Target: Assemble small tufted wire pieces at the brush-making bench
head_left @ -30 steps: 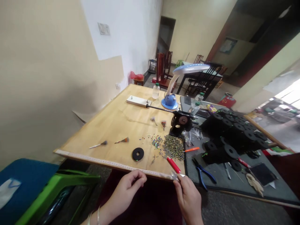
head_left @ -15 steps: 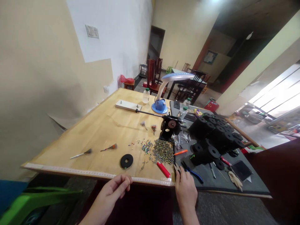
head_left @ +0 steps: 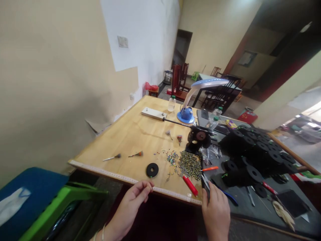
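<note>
My left hand (head_left: 136, 198) is just off the table's front edge, thumb and fingertips pinched together. Whatever may be between them is too small to make out. With my right hand (head_left: 216, 206) I hold small scissors (head_left: 205, 182), their metal blades pointing away from me over the border of the wood and the grey mat. A red tube-like piece (head_left: 190, 185) lies just left of the scissors. Beyond it spreads a pile of small striped metallic pieces (head_left: 190, 164), with tiny coloured beads (head_left: 172, 157) beside them. A flat black ring (head_left: 152, 170) rests near my left hand.
A black clamp-like device (head_left: 199, 137) with a long rod stands behind the pile. Blue-handled pliers (head_left: 227, 195), an orange pen-like tool (head_left: 210, 168) and stacked black spools (head_left: 250, 150) occupy the mat (head_left: 240, 209). A blue lamp (head_left: 186, 115) stands farther back.
The view has swung left, so the table appears farther right. The scissors have come up into clearer sight in my right hand, blades closer together. My left hand stays pinched by the edge.
</note>
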`<control>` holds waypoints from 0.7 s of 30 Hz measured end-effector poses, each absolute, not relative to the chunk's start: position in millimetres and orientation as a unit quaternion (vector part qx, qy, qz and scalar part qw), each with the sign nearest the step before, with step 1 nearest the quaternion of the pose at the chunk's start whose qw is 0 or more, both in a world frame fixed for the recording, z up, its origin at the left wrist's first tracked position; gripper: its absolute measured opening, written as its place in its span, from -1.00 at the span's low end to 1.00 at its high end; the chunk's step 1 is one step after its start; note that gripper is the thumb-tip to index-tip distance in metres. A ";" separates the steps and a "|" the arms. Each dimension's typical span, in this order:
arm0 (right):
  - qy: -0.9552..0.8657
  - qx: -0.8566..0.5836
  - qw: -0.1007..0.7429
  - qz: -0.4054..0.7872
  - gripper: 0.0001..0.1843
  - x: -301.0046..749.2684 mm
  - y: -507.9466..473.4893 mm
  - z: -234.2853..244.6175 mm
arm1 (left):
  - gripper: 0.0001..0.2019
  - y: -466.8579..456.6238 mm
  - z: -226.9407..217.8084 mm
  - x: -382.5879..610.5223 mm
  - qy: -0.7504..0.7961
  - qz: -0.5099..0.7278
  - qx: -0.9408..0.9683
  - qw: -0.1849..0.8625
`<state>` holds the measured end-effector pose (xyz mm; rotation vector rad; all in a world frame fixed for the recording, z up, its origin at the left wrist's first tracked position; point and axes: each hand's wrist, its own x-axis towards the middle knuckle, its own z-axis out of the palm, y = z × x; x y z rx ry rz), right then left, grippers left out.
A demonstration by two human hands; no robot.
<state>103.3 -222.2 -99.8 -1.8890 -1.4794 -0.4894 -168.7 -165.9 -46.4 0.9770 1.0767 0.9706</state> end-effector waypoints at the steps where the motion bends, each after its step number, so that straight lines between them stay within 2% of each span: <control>1: -0.588 -0.695 0.387 -0.144 -0.63 89.3 -221.9 -93.3 | -0.67 -166.2 -47.0 -169.7 0.473 0.435 0.421 0.640; 5: -0.667 -0.538 0.499 0.134 -0.67 12.9 -213.1 -68.4 | -0.71 -168.0 -49.9 -172.8 0.456 0.461 0.410 0.641; 8: -0.646 -0.464 0.505 0.336 -0.62 -33.6 -199.1 -60.6 | -0.71 -168.6 -52.6 -176.9 0.454 0.472 0.402 0.640; 11: -0.587 -0.440 0.488 0.473 -0.72 -52.1 -185.5 -63.2 | -0.65 -168.4 -56.9 -183.1 0.461 0.485 0.373 0.643; 13: -0.594 -0.460 0.464 0.468 -0.81 -52.6 -178.8 -68.0 | -0.64 -168.4 -61.2 -186.9 0.465 0.495 0.351 0.644; 18: -0.685 -0.518 0.388 0.334 -0.78 -45.5 -170.1 -80.3 | -0.69 -163.8 -74.2 -197.0 0.481 0.507 0.339 0.630; 21: -0.727 -0.542 0.334 0.258 -0.77 -45.3 -165.8 -85.4 | -0.67 -155.4 -79.0 -211.1 0.516 0.534 0.338 0.579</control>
